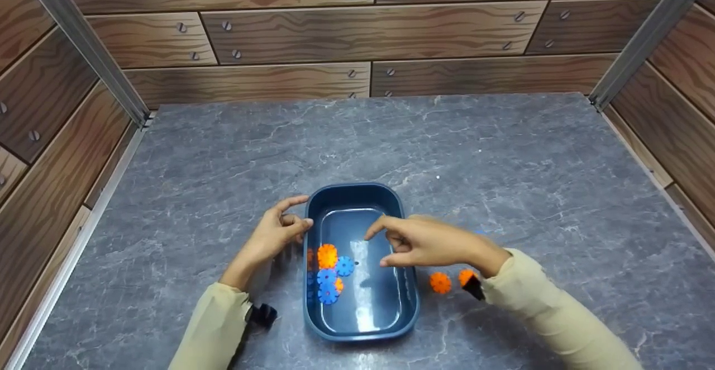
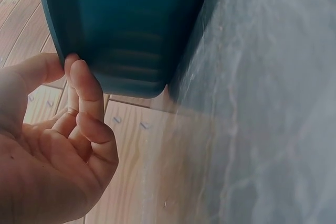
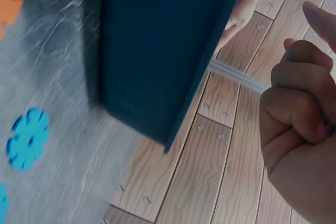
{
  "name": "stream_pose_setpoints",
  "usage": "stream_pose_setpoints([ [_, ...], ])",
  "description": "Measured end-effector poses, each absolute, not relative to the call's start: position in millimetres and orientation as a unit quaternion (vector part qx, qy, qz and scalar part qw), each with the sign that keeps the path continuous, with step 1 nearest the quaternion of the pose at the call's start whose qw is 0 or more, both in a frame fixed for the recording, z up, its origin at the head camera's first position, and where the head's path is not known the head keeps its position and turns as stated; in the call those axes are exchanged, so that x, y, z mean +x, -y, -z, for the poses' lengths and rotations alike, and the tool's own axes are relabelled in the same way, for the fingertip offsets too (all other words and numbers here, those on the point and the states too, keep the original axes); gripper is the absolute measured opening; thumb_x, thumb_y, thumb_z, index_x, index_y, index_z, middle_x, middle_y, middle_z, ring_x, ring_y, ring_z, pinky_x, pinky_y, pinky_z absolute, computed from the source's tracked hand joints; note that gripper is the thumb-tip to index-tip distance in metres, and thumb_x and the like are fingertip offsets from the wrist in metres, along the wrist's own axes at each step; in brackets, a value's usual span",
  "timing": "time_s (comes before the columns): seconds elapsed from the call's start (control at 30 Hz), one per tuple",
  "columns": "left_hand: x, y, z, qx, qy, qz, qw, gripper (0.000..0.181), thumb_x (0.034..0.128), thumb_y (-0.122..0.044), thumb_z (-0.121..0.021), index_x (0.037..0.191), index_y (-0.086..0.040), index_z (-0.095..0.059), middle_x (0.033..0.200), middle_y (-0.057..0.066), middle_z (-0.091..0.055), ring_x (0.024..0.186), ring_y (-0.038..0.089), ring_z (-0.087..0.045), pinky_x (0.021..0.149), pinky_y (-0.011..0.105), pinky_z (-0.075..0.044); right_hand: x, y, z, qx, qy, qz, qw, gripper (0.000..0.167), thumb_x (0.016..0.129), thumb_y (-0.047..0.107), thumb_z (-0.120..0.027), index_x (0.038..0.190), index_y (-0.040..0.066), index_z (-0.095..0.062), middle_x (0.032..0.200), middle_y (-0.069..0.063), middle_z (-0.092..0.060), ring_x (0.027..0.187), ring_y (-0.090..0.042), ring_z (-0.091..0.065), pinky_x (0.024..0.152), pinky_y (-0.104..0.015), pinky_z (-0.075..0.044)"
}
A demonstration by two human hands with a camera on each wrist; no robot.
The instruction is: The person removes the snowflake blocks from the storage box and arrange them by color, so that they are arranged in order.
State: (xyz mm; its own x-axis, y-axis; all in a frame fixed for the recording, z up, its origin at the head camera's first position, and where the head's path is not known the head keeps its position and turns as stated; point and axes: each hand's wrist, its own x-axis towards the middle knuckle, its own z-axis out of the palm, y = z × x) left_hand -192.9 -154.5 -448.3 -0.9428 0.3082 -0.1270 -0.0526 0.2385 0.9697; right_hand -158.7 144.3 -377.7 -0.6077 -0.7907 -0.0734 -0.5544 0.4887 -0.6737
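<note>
A dark blue rectangular tub (image 1: 362, 333) with rounded corners stands on the table. My left hand (image 1: 271, 231) holds its left rim, thumb at the edge and fingers against the outer wall, as the left wrist view also shows. Over the tub's right side hovers my right hand (image 1: 430, 241), nothing in it; index finger and thumb are apart, the other fingers curled. Inside the tub, toward its left wall, lie several notched plastic discs, among them an orange disc (image 1: 327, 256) and a blue disc (image 1: 345, 266). Some overlap.
Right of the tub, an orange disc (image 1: 440, 283) lies on the grey marbled table (image 1: 223, 152), with another orange disc (image 1: 466, 276) partly hidden by the right wrist strap. Blue discs (image 3: 29, 139) also lie there. Wood-patterned panels (image 1: 290, 34) enclose the table's back and sides.
</note>
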Motion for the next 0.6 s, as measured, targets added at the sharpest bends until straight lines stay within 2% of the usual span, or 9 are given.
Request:
stream_pose_setpoints([
  [0.6,-193.9,157.2,447.4,0.104,-0.78,-0.599,0.151,0.053,0.0939,-0.011,-0.061,0.142,-0.001,-0.041,0.069,-0.002,-0.06,0.061,0.017,-0.055,0.059,0.026,-0.045,-164.5,-104.0,395.9,-0.437,-0.827,0.268,0.229,0.04,0.091,0.027,-0.067,0.127,0.014,-0.055,0.065,0.009,-0.043,0.054,0.0,-0.035,0.056,-0.015,-0.031],
])
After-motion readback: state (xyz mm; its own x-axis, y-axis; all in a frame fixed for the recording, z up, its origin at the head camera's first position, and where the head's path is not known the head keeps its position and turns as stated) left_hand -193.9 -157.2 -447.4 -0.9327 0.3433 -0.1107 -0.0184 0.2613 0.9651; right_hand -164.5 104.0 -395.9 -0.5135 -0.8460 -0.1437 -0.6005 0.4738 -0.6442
